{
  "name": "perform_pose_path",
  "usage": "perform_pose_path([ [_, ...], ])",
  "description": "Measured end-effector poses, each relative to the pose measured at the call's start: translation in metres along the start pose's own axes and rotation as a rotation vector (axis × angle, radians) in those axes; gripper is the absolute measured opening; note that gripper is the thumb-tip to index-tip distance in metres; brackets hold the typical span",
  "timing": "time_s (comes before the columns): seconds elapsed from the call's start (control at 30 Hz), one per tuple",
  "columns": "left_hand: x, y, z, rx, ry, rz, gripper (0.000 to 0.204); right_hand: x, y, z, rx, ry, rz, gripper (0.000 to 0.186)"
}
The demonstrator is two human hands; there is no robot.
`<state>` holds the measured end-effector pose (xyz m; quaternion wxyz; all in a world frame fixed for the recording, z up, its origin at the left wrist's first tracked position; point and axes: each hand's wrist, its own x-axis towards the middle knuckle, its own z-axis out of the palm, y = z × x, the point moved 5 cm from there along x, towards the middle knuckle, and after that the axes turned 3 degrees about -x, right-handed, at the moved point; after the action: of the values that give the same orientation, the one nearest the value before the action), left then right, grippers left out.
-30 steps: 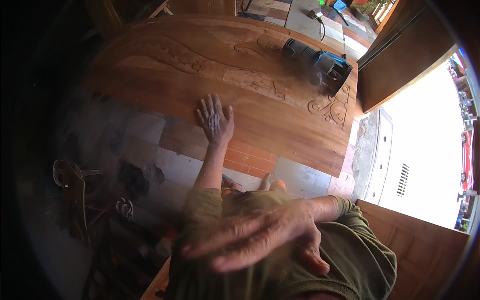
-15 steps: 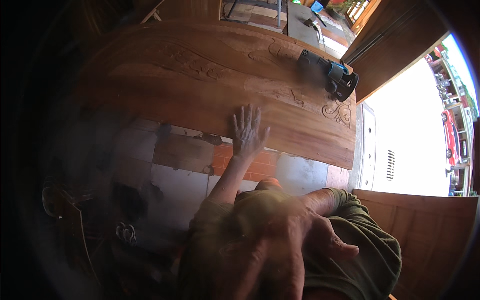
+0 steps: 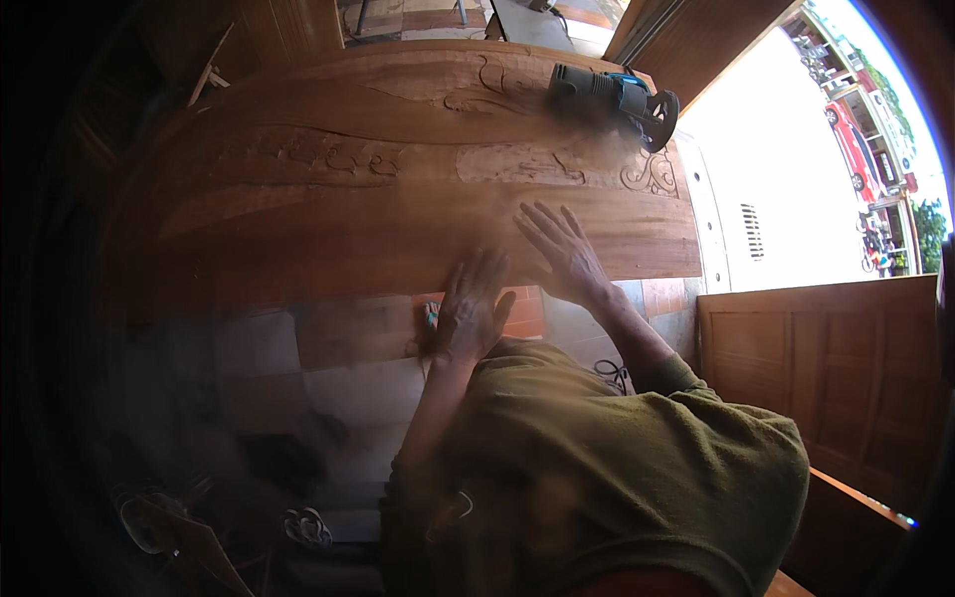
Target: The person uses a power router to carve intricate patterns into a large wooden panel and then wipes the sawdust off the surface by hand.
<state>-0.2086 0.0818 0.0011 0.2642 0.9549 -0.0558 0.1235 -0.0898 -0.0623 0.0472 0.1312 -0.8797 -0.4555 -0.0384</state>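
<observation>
A large wooden panel (image 3: 398, 224) with carved scrollwork lies in front of me. My left hand (image 3: 476, 308) is at its near edge, fingers stretched out and thumb apart, with nothing in it. To its right, my right hand (image 3: 565, 257) reaches over the panel with its fingers extended, also holding nothing. Whether either palm presses on the wood is hard to tell. Lying on its side near the far right corner is a black and blue power router (image 3: 612, 101), beside a carved scroll (image 3: 649, 177). Neither hand touches the router.
Below the panel is a patchwork tiled floor (image 3: 363, 388). Another panelled wooden piece (image 3: 826, 368) stands at the right. A grey board (image 3: 532, 25) sits beyond the far edge, and a red car (image 3: 854, 149) is outside. Dim clutter (image 3: 189, 527) lies at lower left.
My right hand has moved from close in front of my body out over the panel, beside the left. The view has shifted, and my left hand now appears slightly lower against the panel's edge.
</observation>
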Motion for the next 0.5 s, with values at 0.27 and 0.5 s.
perform_pose_path([
  [0.27, -0.012, -0.105, -0.067, 0.079, -0.091, -0.104, 0.054, 0.088, 0.017, 0.055, -0.099, 0.09, 0.255, 0.079],
  [0.5, -0.013, -0.186, -0.105, 0.191, -0.14, -0.345, 0.062, 0.089, 0.019, 0.061, -0.019, 0.016, 0.346, 0.077],
])
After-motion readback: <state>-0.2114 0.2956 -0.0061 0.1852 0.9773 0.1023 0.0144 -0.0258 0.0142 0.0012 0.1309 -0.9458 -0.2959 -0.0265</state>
